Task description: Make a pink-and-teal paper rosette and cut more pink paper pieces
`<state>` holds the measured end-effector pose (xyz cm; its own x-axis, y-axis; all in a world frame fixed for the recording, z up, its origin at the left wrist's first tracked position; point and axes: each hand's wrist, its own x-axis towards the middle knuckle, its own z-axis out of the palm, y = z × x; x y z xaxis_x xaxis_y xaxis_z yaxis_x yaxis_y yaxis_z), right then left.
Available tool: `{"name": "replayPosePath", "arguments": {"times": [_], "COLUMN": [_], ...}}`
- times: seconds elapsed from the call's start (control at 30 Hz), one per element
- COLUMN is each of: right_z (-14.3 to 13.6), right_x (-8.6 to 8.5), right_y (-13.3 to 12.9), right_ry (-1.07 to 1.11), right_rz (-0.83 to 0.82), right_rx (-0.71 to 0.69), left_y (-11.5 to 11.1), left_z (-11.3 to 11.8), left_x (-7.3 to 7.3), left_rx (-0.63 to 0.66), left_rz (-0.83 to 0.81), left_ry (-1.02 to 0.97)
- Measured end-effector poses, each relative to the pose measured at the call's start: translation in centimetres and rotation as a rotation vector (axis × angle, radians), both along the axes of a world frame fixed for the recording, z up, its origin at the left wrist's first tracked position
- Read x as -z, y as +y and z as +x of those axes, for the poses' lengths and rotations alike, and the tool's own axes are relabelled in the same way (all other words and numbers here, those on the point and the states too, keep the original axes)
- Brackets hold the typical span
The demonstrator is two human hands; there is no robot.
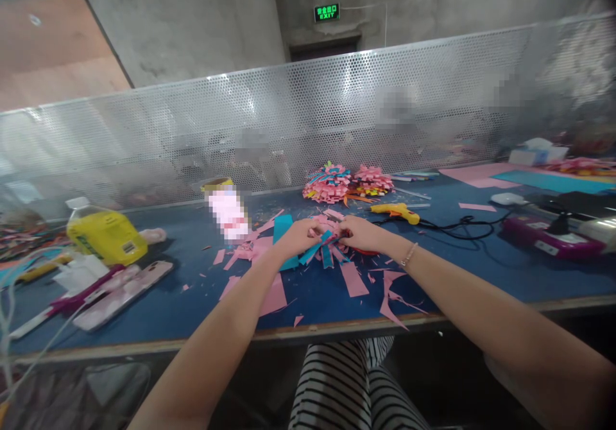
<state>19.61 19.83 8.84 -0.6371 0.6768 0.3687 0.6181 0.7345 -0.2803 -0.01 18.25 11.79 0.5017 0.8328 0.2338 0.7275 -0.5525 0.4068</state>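
Observation:
At the middle of the blue table, my left hand (304, 234) is closed, with its fingertips on the left side of a bunch of pink and blue paper strips (327, 240). From the other side, my right hand (359, 233) pinches the same bunch. How the strips join is too small to make out. A blue paper piece (283, 230) lies beside my left fingers. Pink paper scraps (355, 280) are strewn below and around both hands. Behind them stand two fringed paper clusters, one pink and blue (330, 184), one mostly pink (373, 181).
A yellow glue gun (395, 212) with a black cable lies right of my hands, near a purple power strip (553, 236). Leftward are a bottle of yellow liquid (106, 232) and a phone (124, 294). A perforated metal panel (337, 96) borders the table's back.

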Motion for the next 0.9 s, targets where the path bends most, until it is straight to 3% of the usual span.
{"name": "replayPosePath", "arguments": {"times": [0.23,0.37,0.63,0.77,0.83,0.9], "right_z": [-0.5,-0.4,-1.0,-1.2,-0.5,1.1], "right_x": [-0.4,-0.8,-0.9,-1.2,-1.3,-1.4], "right_y": [-0.1,0.0,-0.9,-1.1,-0.5,0.6], "right_ry": [0.283,0.418,0.439,0.37,0.349,0.323], "right_rz": [0.168,0.264,0.364,0.342,0.333,0.317], "right_rx": [-0.047,-0.078,-0.147,-0.181,-0.109,0.105], "left_y": [-0.1,-0.3,-0.4,-0.4,-0.3,-0.1], "left_z": [0.5,0.6,0.1,0.0,0.0,-0.1], "left_x": [-0.1,-0.5,-0.4,-0.3,-0.3,-0.3], "left_rx": [-0.011,-0.041,0.086,0.066,0.033,-0.008], "left_rz": [-0.059,-0.246,-0.582,-0.639,-0.616,-0.584], "left_ry": [-0.132,-0.321,-0.533,-0.535,-0.542,-0.575]}}
